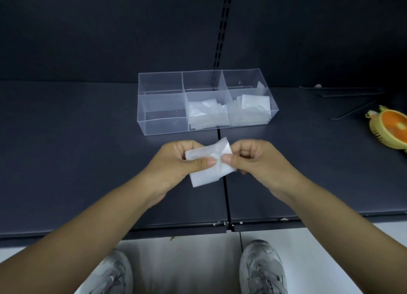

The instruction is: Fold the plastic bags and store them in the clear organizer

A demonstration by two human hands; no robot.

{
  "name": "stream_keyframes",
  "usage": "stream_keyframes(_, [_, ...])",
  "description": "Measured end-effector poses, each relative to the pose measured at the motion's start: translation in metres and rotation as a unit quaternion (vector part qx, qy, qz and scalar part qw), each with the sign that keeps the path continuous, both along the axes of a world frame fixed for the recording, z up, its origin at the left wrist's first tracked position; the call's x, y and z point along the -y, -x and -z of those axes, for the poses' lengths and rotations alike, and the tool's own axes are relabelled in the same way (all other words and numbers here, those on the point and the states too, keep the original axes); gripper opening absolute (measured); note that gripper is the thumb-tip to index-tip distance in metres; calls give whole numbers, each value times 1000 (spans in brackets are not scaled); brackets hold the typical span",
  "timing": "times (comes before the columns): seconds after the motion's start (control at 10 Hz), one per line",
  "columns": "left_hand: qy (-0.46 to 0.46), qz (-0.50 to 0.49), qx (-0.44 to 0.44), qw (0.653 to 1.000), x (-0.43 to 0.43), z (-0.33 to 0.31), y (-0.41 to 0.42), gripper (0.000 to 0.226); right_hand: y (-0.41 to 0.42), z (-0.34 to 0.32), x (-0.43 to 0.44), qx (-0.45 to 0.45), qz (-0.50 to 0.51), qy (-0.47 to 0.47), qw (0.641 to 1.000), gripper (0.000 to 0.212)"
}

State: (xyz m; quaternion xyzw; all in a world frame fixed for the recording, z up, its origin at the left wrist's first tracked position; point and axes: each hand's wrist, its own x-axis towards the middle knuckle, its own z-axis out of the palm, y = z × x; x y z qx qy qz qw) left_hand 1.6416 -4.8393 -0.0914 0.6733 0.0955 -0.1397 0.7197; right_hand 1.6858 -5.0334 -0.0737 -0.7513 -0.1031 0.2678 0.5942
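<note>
Now the small folded plastic bag point(207, 172), its long axis roughly left to right, sits over the shelf point(88, 139) middle, pinched under both thumbs by left hand point(176, 159) and right hand point(255, 159), with the clear organizer point(164, 123) straight ahead, just beyond, equally near either hand.

Left forearm point(99, 223) and right forearm point(330, 212) bare to the frame edge. Left hand point(176, 161), right hand point(257, 161): short, plain thumbnails. Feet in grey lace-up sneakers, left sneaker point(110, 276), right sneaker point(262, 269); rounded toes, pale laces, layered panels.
</note>
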Motion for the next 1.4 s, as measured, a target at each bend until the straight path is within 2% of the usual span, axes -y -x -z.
stream_keyframes(0.1, [-33, -49, 12, 998, -2, -2, -13, 8, -11, 5, 4, 28, 62, 44, 997, 15])
stream_keyframes(0.2, [-85, -133, 45, 986, -14, -2, -28, 3, -38, 0, 2, 51, 121, 57, 990, 13])
stream_keyframes(0.3, [-263, -178, 145, 937, -30, 4, -40, 7, -76, 0, -14, 75, 187, 59, 978, 16])
stream_keyframes(0.4, [-499, -94, 246, 826, -35, 18, -43, 26, -107, 4, -40, 92, 207, 74, 971, 14])
stream_keyframes(0.5, [-619, 12, 221, 754, -36, 36, -40, 62, -127, 16, -56, 139, 178, 202, 953, 18])
stream_keyframes(0.6, [-661, 49, 215, 717, -40, 49, -38, 72, -132, 27, -60, 179, 146, 363, 903, 13])
stream_keyframes(0.7, [-672, 65, 218, 705, -43, 51, -40, 75, -130, 34, -61, 235, 149, 405, 871, 15])
stream_keyframes(0.8, [-675, 72, 216, 702, -44, 53, -40, 76, -119, 35, -62, 344, 162, 368, 848, 39])
stream_keyframes(0.9, [-674, 75, 220, 701, -45, 55, -38, 77, -102, 35, -62, 475, 23, 316, 821, 34])
stream_keyframes(1.0, [-673, 72, 224, 701, -45, 56, -39, 77, -90, 38, -63, 417, -159, 344, 826, 50])
stream_keyframes(1.1, [-675, 72, 225, 699, -45, 56, -39, 79, -93, 31, -68, 339, -177, 381, 842, 78])
stream_keyframes(1.2, [-680, 79, 216, 696, -46, 57, -39, 80, -103, 22, -76, 260, -196, 403, 855, 91])
stream_keyframes(1.3, [-677, 84, 208, 701, -46, 54, -40, 80, -105, 21, -75, 253, -214, 391, 859, 93])
stream_keyframes(1.4, [-649, 93, 190, 731, -45, 45, -34, 80, -87, 17, -67, 283, -182, 350, 875, 78])
